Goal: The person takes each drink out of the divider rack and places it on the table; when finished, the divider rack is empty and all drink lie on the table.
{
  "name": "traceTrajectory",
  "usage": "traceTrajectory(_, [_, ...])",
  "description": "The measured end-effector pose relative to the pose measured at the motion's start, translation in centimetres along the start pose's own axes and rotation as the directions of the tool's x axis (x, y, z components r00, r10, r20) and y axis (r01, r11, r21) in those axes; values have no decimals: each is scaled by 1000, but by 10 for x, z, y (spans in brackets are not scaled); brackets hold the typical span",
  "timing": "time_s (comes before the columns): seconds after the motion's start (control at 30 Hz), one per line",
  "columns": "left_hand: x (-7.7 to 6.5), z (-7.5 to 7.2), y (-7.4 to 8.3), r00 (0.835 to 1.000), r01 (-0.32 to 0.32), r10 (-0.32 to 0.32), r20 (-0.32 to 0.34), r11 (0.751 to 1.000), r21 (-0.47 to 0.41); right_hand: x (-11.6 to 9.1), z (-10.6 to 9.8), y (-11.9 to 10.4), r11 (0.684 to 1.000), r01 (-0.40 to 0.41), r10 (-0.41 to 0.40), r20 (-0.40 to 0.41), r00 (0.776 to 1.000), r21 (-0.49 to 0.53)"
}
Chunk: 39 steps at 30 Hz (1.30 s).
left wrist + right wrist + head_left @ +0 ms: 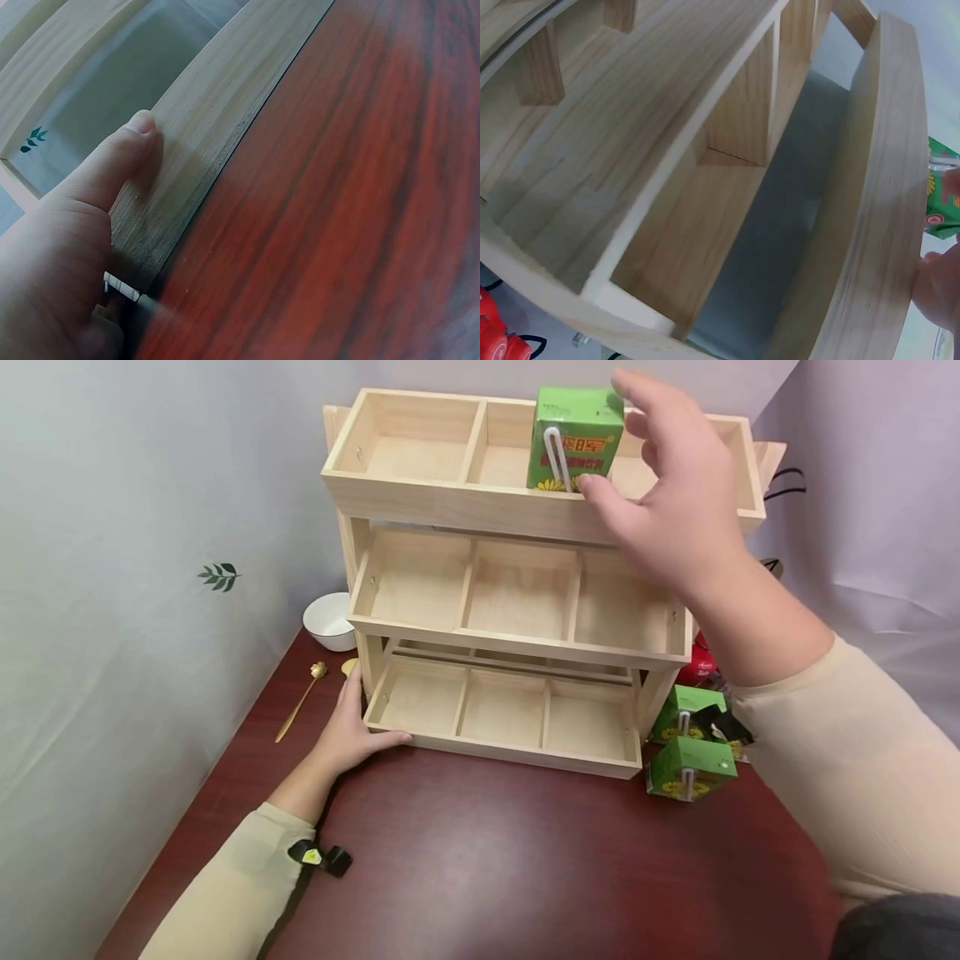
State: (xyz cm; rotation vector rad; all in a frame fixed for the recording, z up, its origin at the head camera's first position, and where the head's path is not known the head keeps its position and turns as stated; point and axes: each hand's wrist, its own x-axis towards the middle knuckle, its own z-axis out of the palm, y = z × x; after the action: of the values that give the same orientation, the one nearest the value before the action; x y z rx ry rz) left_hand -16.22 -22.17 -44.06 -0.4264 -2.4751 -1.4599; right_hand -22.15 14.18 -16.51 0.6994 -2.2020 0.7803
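Observation:
A three-tier wooden rack (pixel 480 639) with divided trays stands on the table. In its top tray, at the middle compartment, a green drink carton (pixel 551 439) with a straw on its front stands upright. My right hand (pixel 678 497) holds the carton from its right side, thumb at the lower front edge and index fingertip by the top corner. In the right wrist view, the carton (pixel 939 206) shows partly behind the top tray's board (pixel 889 187). Down at the bottom tray's left corner my left hand (pixel 348 731) grips the rack, its thumb along the front board (pixel 202 112).
Two more green cartons (pixel 690 768) stand right of the rack, near a red object (pixel 699 662). On the left are a white bowl (pixel 330 621) and a gold spoon (pixel 300 702). Pale curtains (pixel 112 568) hang around the dark red table (pixel 480 860).

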Motion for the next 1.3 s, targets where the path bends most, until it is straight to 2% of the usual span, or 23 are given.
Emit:
traceTrajectory(0.27, [-1, -1, 0, 1000, 6, -6, 4, 1000, 11, 9, 5, -5, 994, -49, 43, 68, 997, 100])
traceTrajectory(0.47, [-2, -2, 1, 1000, 2, -2, 3, 1000, 0, 8, 5, -6, 988, -125, 117, 83, 990, 94])
traceTrajectory(0.57, [-2, -2, 1, 1000, 0, 0, 0, 1000, -2, 7, 5, -8, 980, -129, 120, 70, 990, 149])
traceTrajectory(0.67, [-3, -2, 0, 1000, 0, 0, -5, 1000, -4, 4, 6, -12, 974, -81, 76, 33, 997, 213])
traceTrajectory(0.77, [-3, -3, -1, 1000, 0, 0, -7, 1000, -2, -2, 5, -15, 970, 55, -53, -15, 998, 238])
traceTrajectory(0.87, [-3, -3, -1, 1000, 2, -2, -6, 1000, 5, -7, 3, -17, 949, 196, -189, -53, 981, 246])
traceTrajectory(0.93, [-3, -4, -1, 1000, 0, 0, -7, 1000, 10, -9, 3, -17, 932, 255, -243, -76, 967, 258])
traceTrajectory(1.13, [-3, -5, -2, 1000, -3, 3, -5, 1000, 8, -9, 6, -10, 866, 324, -286, -156, 946, 381])
traceTrajectory(1.2, [-3, -5, -2, 1000, -1, 1, -3, 1000, 7, -9, 7, -7, 837, 332, -277, -186, 943, 435])
traceTrajectory(1.3, [-3, -4, -2, 1000, -1, 1, -1, 1000, 4, -12, 9, -4, 797, 310, -212, -241, 947, 518])
